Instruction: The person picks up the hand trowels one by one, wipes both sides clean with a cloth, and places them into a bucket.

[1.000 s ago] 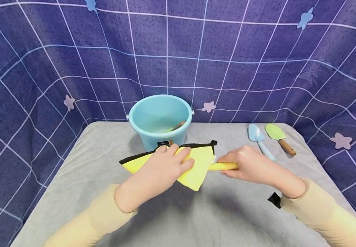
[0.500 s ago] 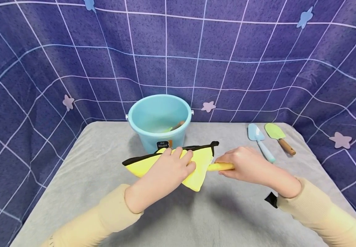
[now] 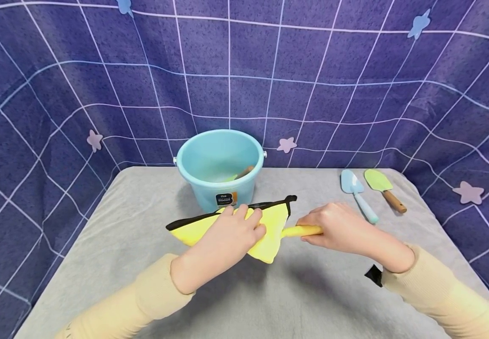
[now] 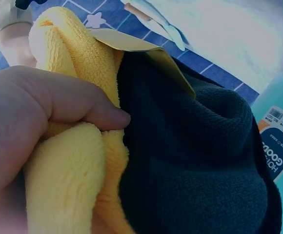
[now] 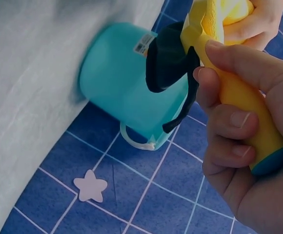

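Observation:
In the head view my left hand (image 3: 223, 242) grips a folded towel (image 3: 275, 226), bright yellow on one side and black on the other, with a black edge and loop. Its thumb presses on the yellow pile in the left wrist view. My right hand (image 3: 337, 226) holds a yellow trowel by its handle (image 3: 305, 230), fingers curled round it; the handle ends in a blue cap (image 5: 272, 161). The towel is folded over the trowel's blade, and only a thin yellow edge of the blade (image 4: 131, 43) shows; the rest is hidden. Both are held in front of the bucket.
A light blue bucket (image 3: 204, 195) stands behind the towel, with a brown-handled tool (image 3: 245, 172) inside. A blue trowel (image 3: 358, 195) and a green trowel with a wooden handle (image 3: 384, 188) lie back right on the grey cloth-covered table (image 3: 121, 226). A purple curtain (image 3: 244, 94) hangs behind.
My left hand and the towel have shifted slightly right and down, uncovering more of the bucket's label. My right hand has moved a little left with the trowel; both grips stay the same.

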Available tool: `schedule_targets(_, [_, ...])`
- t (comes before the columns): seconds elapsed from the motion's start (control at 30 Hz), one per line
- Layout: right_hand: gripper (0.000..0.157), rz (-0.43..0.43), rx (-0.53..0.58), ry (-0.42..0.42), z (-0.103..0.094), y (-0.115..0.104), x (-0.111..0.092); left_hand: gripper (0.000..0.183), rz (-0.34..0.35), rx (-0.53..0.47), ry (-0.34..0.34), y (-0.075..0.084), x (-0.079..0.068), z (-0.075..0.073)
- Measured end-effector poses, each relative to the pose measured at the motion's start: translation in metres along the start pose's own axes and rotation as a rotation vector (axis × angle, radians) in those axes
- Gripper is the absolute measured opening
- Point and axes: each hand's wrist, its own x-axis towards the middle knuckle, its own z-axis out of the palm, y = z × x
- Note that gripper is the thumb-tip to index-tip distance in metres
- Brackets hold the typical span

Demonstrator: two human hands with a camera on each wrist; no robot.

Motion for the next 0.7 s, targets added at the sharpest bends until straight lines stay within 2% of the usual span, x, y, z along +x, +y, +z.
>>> schedule_targets(0.37, [0.015,-0.013,-0.008,0.014,-0.004,0.004,-0.006,0.014,-0.014,0.007,0.009,-0.007,-0.010,0.004])
schedule_targets(0.7, [0.017,-0.073,-0.014,0.069,-0.005,0.009,-0.011,0.019,-0.023,-0.025,-0.038,-0.012,-0.019,0.008])
